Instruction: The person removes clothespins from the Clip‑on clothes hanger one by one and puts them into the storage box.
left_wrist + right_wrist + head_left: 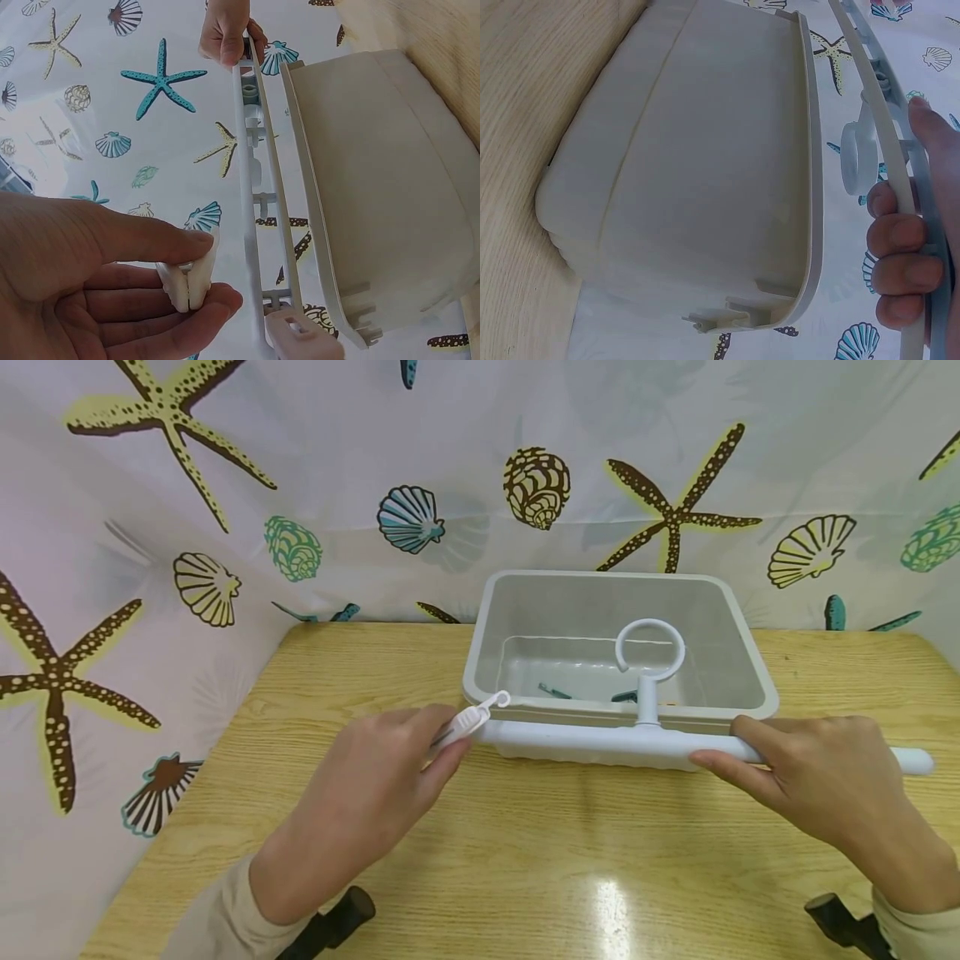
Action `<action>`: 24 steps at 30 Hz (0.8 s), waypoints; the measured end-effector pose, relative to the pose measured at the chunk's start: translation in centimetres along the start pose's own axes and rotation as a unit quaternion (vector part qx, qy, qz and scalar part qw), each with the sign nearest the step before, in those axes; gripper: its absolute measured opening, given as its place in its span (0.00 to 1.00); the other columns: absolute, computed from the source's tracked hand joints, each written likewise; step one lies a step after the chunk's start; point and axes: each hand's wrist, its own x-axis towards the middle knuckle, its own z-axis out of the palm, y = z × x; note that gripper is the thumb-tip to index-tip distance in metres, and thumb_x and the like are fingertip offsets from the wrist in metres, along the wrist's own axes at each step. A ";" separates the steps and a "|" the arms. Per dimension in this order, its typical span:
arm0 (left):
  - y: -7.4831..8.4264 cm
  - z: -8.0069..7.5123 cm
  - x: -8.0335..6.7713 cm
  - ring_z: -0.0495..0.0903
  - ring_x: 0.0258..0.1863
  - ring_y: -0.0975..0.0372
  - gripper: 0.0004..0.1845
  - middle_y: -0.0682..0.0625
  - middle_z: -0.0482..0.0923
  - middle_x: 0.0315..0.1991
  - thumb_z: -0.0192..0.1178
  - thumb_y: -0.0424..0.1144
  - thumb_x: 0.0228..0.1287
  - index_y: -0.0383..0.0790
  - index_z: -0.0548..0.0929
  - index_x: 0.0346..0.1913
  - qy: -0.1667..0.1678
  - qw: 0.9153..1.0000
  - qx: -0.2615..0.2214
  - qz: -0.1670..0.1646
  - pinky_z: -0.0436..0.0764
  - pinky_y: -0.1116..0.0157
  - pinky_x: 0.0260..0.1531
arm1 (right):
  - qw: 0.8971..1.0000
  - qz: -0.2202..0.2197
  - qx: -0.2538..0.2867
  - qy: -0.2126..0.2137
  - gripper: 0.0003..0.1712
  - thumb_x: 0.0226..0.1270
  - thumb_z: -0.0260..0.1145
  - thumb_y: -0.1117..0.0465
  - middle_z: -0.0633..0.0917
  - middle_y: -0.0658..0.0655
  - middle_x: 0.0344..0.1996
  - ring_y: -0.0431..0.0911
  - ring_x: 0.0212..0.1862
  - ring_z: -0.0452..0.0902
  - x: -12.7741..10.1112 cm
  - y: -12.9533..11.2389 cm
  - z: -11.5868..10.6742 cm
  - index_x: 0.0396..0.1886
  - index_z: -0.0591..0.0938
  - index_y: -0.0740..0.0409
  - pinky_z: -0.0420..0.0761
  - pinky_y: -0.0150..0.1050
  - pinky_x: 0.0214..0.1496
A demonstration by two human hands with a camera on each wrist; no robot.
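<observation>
Over the counter [525, 843], the right hand [832, 777] grips a white hanger bar [600, 743] before the grey tub [622, 585] holding teal clothespins [555, 692], while the left hand [375, 777] pinches a white clothespin [471, 720].

A matt grey plastic tub [619, 610] sits on a glossy wood-grain table [525, 860], backed by smooth printed cloth [300, 460].

Tub [738, 635] sits on tabletop [525, 860], toward the back, curtain [337, 460] behind it. Hanger bar [600, 745] lies across the tub's near rim, ring hook [649, 647] standing over the tub. Clip [472, 718] at bar's left end. Small pegs [555, 692] inside tub.
</observation>
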 end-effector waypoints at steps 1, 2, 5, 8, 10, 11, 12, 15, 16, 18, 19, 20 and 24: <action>0.0 0.0 0.0 0.68 0.17 0.67 0.04 0.51 0.80 0.23 0.68 0.33 0.59 0.36 0.83 0.34 0.000 1.000 0.000 0.002 0.70 0.69 0.18 | 1.000 -0.002 -0.002 0.002 0.36 0.69 0.35 0.27 0.52 0.39 0.09 0.34 0.12 0.42 0.0 -0.1 0.0 0.15 0.58 0.48 0.42 0.31 0.13; 0.0 0.1 0.1 0.69 0.18 0.67 0.04 0.51 0.80 0.24 0.68 0.33 0.59 0.36 0.83 0.34 -0.002 1.000 0.001 0.002 0.71 0.68 0.19 | 1.000 -0.002 -0.002 0.003 0.35 0.69 0.35 0.27 0.52 0.39 0.09 0.34 0.12 0.42 0.0 -0.1 0.0 0.15 0.58 0.48 0.42 0.31 0.13; 0.1 0.2 0.2 0.71 0.19 0.66 0.04 0.50 0.82 0.26 0.67 0.33 0.60 0.36 0.84 0.36 -0.008 1.000 0.002 0.002 0.74 0.67 0.22 | 1.000 -0.001 -0.002 0.003 0.35 0.69 0.35 0.27 0.52 0.39 0.09 0.33 0.12 0.42 0.0 -0.3 -0.1 0.15 0.58 0.48 0.42 0.31 0.13; 0.2 0.3 0.4 0.71 0.19 0.65 0.05 0.50 0.82 0.26 0.67 0.34 0.61 0.35 0.84 0.37 -0.017 1.000 0.005 0.001 0.73 0.67 0.22 | 1.000 -0.002 -0.005 0.003 0.35 0.69 0.35 0.27 0.51 0.39 0.09 0.33 0.12 0.42 0.0 -0.5 -0.2 0.15 0.57 0.48 0.43 0.31 0.12; 0.1 0.3 0.5 0.71 0.19 0.65 0.04 0.50 0.81 0.25 0.66 0.33 0.61 0.35 0.84 0.36 -0.018 1.000 0.005 0.006 0.73 0.67 0.21 | 1.000 -0.002 -0.007 0.002 0.35 0.69 0.35 0.27 0.51 0.39 0.09 0.33 0.12 0.42 0.0 -0.7 -0.2 0.15 0.57 0.48 0.43 0.31 0.12; 0.0 0.3 0.6 0.70 0.19 0.66 0.04 0.50 0.80 0.24 0.66 0.33 0.61 0.35 0.83 0.35 -0.019 1.000 0.006 0.009 0.72 0.67 0.21 | 1.000 0.001 -0.007 0.000 0.35 0.69 0.35 0.27 0.51 0.39 0.09 0.34 0.12 0.42 -0.1 -0.8 -0.2 0.15 0.57 0.48 0.43 0.31 0.12; -0.1 0.3 0.6 0.69 0.18 0.66 0.04 0.51 0.79 0.23 0.66 0.33 0.61 0.35 0.83 0.34 -0.019 1.000 0.006 0.013 0.71 0.67 0.20 | 1.000 0.003 -0.007 -0.002 0.35 0.69 0.35 0.27 0.51 0.39 0.09 0.34 0.12 0.42 -0.2 -0.9 -0.2 0.15 0.57 0.48 0.43 0.32 0.12; -0.3 0.2 0.8 0.67 0.17 0.66 0.04 0.51 0.77 0.21 0.66 0.33 0.62 0.35 0.82 0.32 -0.025 0.999 0.005 0.021 0.70 0.68 0.18 | 1.000 0.008 -0.008 -0.007 0.35 0.69 0.35 0.27 0.50 0.39 0.10 0.33 0.12 0.42 -0.5 -1.3 -0.1 0.15 0.58 0.48 0.43 0.32 0.13; -0.4 0.2 0.8 0.67 0.17 0.66 0.05 0.51 0.76 0.21 0.65 0.33 0.62 0.35 0.82 0.32 -0.029 0.999 0.004 0.021 0.70 0.68 0.18 | 1.000 0.009 -0.009 -0.009 0.35 0.69 0.35 0.27 0.50 0.39 0.10 0.34 0.12 0.42 -0.6 -1.3 0.0 0.15 0.58 0.48 0.43 0.32 0.13; -0.5 0.1 0.9 0.68 0.17 0.66 0.05 0.51 0.76 0.20 0.65 0.33 0.62 0.34 0.82 0.32 -0.038 0.999 0.003 0.022 0.70 0.69 0.18 | 1.000 0.014 -0.009 -0.011 0.35 0.69 0.35 0.26 0.50 0.39 0.10 0.34 0.12 0.42 -0.9 -1.5 0.0 0.15 0.58 0.48 0.43 0.32 0.13; -0.6 0.1 0.9 0.68 0.17 0.66 0.05 0.51 0.76 0.20 0.65 0.33 0.62 0.34 0.82 0.32 -0.040 0.999 0.002 0.022 0.70 0.69 0.18 | 1.000 0.017 -0.009 -0.012 0.35 0.68 0.36 0.26 0.50 0.39 0.09 0.34 0.12 0.42 -1.0 -1.6 0.1 0.15 0.58 0.48 0.42 0.32 0.13; -0.6 0.0 0.9 0.68 0.17 0.66 0.05 0.51 0.77 0.20 0.65 0.33 0.62 0.33 0.82 0.33 -0.043 0.999 0.001 0.022 0.71 0.69 0.18 | 1.000 0.020 -0.008 -0.013 0.35 0.68 0.36 0.26 0.51 0.39 0.09 0.34 0.12 0.42 -1.1 -1.7 0.1 0.15 0.58 0.48 0.42 0.32 0.13; -0.9 0.0 0.7 0.68 0.16 0.66 0.06 0.50 0.77 0.20 0.65 0.33 0.62 0.33 0.82 0.33 -0.044 0.999 -0.002 0.026 0.71 0.69 0.18 | 0.999 0.027 -0.009 -0.014 0.36 0.68 0.36 0.25 0.51 0.40 0.09 0.34 0.12 0.42 -1.3 -2.2 0.1 0.15 0.59 0.48 0.42 0.32 0.13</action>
